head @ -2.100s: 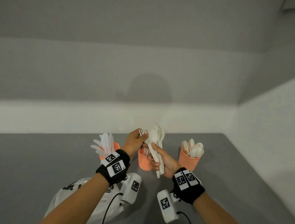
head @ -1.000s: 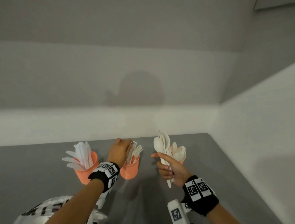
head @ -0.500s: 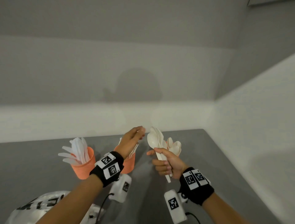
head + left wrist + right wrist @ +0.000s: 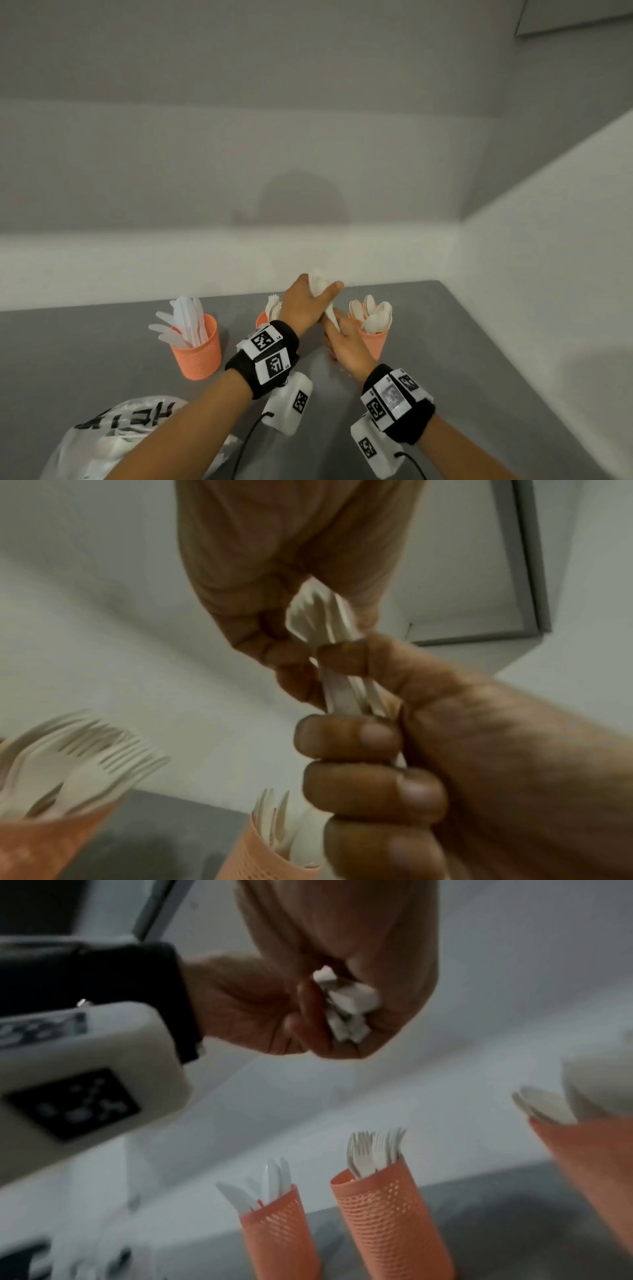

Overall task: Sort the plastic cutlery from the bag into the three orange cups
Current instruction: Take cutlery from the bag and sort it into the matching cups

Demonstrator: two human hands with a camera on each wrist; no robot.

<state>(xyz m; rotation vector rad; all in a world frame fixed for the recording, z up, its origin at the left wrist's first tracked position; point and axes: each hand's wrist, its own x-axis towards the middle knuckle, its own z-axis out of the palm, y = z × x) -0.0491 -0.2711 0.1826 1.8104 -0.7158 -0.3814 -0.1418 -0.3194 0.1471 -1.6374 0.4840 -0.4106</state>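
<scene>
- Three orange cups stand in a row on the grey table (image 4: 479, 342); from the head view, the leftmost cup (image 4: 198, 353) holds white knives (image 4: 185, 323), handles down and blades fanned out above the rim.
- Near the bottom left, the white plastic bag (image 4: 113, 442) with black lettering lies on the table, partly under the left forearm.
- The middle cup (image 4: 387, 1218) holds forks (image 4: 373, 1150) with tines up; in the head view it is mostly hidden behind the left wrist.
- The left hand (image 4: 305, 305) is raised between the middle and right cups, its fingers and thumb closed around the bowl ends of a bundle of white spoons (image 4: 323, 298).
- The right hand (image 4: 346, 346), just below, is curled tightly round the handles of that bundle, as the left wrist view shows.
- The right cup (image 4: 375, 342) stands just beside the right hand, holding spoons (image 4: 373, 313) with bowls up.
</scene>
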